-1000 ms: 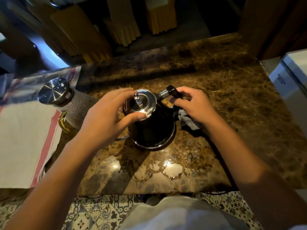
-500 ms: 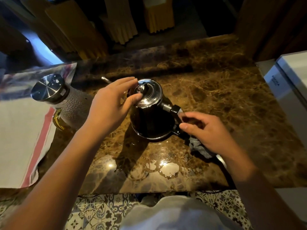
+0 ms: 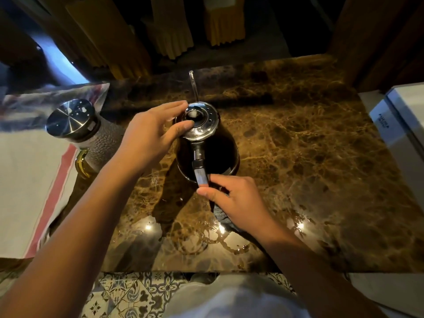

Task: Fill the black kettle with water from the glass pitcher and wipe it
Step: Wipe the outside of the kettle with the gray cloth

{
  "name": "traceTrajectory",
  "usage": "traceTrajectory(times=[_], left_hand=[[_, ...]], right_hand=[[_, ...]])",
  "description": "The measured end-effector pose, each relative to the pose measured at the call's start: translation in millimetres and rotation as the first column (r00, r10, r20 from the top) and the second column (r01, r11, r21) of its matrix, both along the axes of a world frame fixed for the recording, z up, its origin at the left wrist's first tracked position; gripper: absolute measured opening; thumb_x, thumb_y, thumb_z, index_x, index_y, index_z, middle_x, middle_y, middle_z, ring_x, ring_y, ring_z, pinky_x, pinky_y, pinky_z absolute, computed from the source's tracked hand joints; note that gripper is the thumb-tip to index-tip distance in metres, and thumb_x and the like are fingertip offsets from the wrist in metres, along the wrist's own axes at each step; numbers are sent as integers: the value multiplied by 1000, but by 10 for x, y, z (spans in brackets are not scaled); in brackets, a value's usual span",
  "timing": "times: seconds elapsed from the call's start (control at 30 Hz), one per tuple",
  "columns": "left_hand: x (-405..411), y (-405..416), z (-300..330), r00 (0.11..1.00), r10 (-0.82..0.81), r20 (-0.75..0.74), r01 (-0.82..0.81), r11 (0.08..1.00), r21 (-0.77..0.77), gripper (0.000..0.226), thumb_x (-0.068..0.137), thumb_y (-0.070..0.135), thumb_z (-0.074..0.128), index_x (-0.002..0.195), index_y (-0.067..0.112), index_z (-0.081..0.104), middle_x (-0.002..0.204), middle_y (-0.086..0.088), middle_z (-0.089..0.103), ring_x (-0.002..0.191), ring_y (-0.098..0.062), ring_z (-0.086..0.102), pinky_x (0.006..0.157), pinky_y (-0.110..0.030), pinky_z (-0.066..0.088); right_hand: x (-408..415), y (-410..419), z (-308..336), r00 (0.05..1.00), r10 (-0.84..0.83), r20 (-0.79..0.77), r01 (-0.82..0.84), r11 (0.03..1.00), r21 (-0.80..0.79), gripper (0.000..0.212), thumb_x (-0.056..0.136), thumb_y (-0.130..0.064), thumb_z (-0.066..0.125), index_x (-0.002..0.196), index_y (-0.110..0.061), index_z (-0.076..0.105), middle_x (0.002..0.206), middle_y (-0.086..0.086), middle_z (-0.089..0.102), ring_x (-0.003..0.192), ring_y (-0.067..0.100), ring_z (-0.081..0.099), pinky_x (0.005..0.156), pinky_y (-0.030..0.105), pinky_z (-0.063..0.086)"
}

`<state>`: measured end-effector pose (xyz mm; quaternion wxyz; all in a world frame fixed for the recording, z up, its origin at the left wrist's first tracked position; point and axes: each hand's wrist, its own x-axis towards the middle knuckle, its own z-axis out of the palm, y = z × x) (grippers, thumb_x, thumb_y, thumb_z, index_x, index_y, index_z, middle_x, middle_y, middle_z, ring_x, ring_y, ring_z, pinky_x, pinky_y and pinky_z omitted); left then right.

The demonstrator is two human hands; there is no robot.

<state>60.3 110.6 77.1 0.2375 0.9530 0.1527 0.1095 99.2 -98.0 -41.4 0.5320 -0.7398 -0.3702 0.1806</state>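
The black kettle [image 3: 220, 150] stands upright on the brown marble counter [image 3: 309, 157], its thin spout [image 3: 192, 84] pointing away and its handle [image 3: 200, 172] toward me. My left hand [image 3: 151, 136] grips the shiny lid [image 3: 203, 123] from the left, fingers and thumb around its rim. My right hand [image 3: 238, 203] holds a dark cloth [image 3: 221, 215] just below the handle, its fingertips touching the handle's end. The glass pitcher [image 3: 101, 143] with a steel lid [image 3: 68, 120] stands left of the kettle, behind my left forearm.
A white towel with a red stripe [image 3: 27, 180] lies at the left. Water puddles [image 3: 215, 239] shine on the counter's near edge. A white box [image 3: 399, 125] sits at the right edge. Yellow-covered chairs [image 3: 174, 31] stand beyond the counter.
The kettle has turned so its handle swung from the right round toward me and the spout now points away. My right hand followed with the cloth; my left hand stayed on the lid.
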Motion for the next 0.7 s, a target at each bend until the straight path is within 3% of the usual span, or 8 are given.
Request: traceTrajectory(times=[0.13,0.17,0.23,0.33,0.53,0.6,0.7], left_hand=[[46,93,-27,1000,-23,9,23,1000,-1,51,99,42,60,147,23,55,151,4,55,142,-14,49,118,-45,41],[54,111,-35,1000,-25,14,25,1000,-8,51,100,42,60,147,23,55,151,4,55,142,-13,49,118,-44,41],[73,140,-54,999,-22,23,23,1000,-21,51,100,41,59,147,23,55,151,4,55,143,-13,48,119,-44,40],[84,158,-80,999,-30,41,31,999,-31,50,101,39,59,148,22,55,152,3,55,143,-14,48,118,-46,41],[74,89,-112,999,6,53,-6,1000,-15,51,103,35,55,151,18,49,156,0,50,145,-18,45,119,-48,39],[6,10,-119,988,36,150,-46,997,64,52,103,35,56,151,13,49,155,-4,50,143,-19,46,118,-40,39],[-197,-171,-78,932,33,362,-84,988,126,38,104,35,55,131,9,61,129,-8,61,117,-18,58,98,-27,46]], right_hand=[[30,53,-51,1000,-6,-20,6,1000,-22,49,95,-55,68,124,-17,77,81,-24,64,71,-5,61,65,11,40],[45,68,-56,1000,-6,-22,6,1000,-26,51,94,-56,67,127,-18,75,88,-23,69,76,-7,63,69,9,42],[66,96,-65,1000,-4,-22,3,1000,-30,54,93,-60,65,130,-20,74,103,-12,78,85,-4,67,74,12,46],[65,124,-32,1000,-5,-7,5,999,-49,54,93,-59,66,130,-20,74,102,-6,79,77,-7,62,70,8,42],[166,49,251,998,40,56,-27,976,-214,44,94,-53,69,129,-27,72,78,-22,61,59,-4,55,58,9,36],[241,-32,411,1000,4,29,0,988,-154,28,94,-45,71,115,-28,76,82,-14,70,65,3,62,59,15,44],[362,-147,686,991,-85,-99,84,996,-11,17,97,-37,70,98,-20,76,85,1,75,74,12,68,63,23,52]])
